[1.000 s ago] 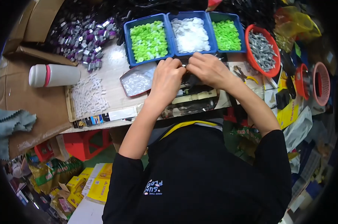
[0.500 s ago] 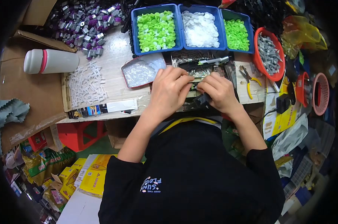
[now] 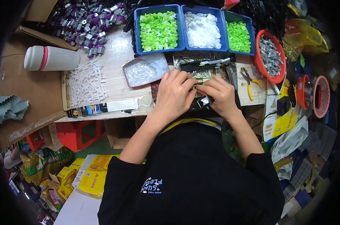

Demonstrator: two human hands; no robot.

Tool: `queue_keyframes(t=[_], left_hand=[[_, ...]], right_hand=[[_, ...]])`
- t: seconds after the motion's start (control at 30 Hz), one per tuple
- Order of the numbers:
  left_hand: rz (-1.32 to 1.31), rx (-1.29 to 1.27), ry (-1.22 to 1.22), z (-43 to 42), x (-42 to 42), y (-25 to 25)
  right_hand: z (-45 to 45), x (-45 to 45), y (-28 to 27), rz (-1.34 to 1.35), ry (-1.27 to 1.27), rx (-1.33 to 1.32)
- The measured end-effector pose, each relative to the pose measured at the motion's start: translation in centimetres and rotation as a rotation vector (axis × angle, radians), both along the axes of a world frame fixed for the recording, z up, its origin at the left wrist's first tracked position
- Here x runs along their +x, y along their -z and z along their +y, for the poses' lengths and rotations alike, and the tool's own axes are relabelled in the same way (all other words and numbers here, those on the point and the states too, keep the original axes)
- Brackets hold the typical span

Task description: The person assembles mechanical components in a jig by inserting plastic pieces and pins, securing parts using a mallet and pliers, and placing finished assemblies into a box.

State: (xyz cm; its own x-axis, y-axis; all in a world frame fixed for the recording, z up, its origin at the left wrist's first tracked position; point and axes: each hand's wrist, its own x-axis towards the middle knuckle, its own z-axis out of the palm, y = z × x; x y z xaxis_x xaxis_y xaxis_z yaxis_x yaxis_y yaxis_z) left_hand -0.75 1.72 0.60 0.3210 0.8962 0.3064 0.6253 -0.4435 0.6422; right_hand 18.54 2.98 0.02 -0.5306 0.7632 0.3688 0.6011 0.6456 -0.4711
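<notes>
My left hand (image 3: 173,92) is closed at the table's front edge, its fingertips pinched beside those of my right hand. Whatever it pinches is too small or hidden to name. My right hand (image 3: 219,95) is wrapped round a black plastic piece (image 3: 204,101) with a shiny, pale end that points down and left. Just beyond the fingers are thin metal pins (image 3: 192,57) in a tray. A black and silver tool-like part (image 3: 211,63) lies across them. Left of these stands a red-rimmed tray (image 3: 145,70) with a clear, glossy substance in it.
Blue bins (image 3: 183,28) at the back hold green and white plastic pieces. A red basket (image 3: 257,56) of grey parts and yellow-handled pliers (image 3: 249,84) are on the right. White pieces (image 3: 86,84), a bottle (image 3: 59,60) and grey-purple parts (image 3: 91,28) are on the left.
The black piece in my right hand has turned, so its shiny end now shows. My left hand has shifted slightly, and both hands stay close together.
</notes>
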Motion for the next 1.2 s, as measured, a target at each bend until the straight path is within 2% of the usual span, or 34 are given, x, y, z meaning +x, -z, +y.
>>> queue_keyframes(t=[0.1, 0.2, 0.3, 0.37, 0.47, 0.63, 0.93, 1.0, 1.2], left_hand=[[-0.033, 0.015, -0.041, -0.1, -0.2, -0.2], [-0.026, 0.071, -0.104, 0.6, -0.4, 0.0], [0.007, 0.12, -0.118, 2.1, -0.1, 0.1], [0.035, 0.127, -0.122, 3.1, 0.2, 0.1], [0.043, 0.091, -0.128, 3.8, 0.8, 0.1], [0.15, 0.079, -0.085, 5.0, 1.0, 1.0], [0.169, 0.068, -0.034, 5.2, 0.0, 0.5], [0.195, 0.067, -0.031, 5.2, -0.1, 0.5], [0.199, 0.056, -0.017, 5.1, -0.1, 0.1]], right_hand=[[0.4, -0.3, -0.9, -0.044, 0.038, -0.148], [0.2, -0.8, -1.4, -0.095, 0.07, -0.174], [0.4, 0.0, -1.7, -0.119, 0.012, -0.145], [1.2, 0.5, -1.3, 0.075, 0.089, -0.067], [4.0, 0.5, -2.3, 0.047, 0.175, 0.057], [6.7, 0.1, -1.1, -0.161, 0.013, 0.081], [8.0, -0.7, -1.4, -0.28, -0.15, 0.162], [8.8, -1.0, -1.6, -0.346, -0.272, 0.124], [10.2, -0.7, -1.8, -0.329, -0.327, -0.04]])
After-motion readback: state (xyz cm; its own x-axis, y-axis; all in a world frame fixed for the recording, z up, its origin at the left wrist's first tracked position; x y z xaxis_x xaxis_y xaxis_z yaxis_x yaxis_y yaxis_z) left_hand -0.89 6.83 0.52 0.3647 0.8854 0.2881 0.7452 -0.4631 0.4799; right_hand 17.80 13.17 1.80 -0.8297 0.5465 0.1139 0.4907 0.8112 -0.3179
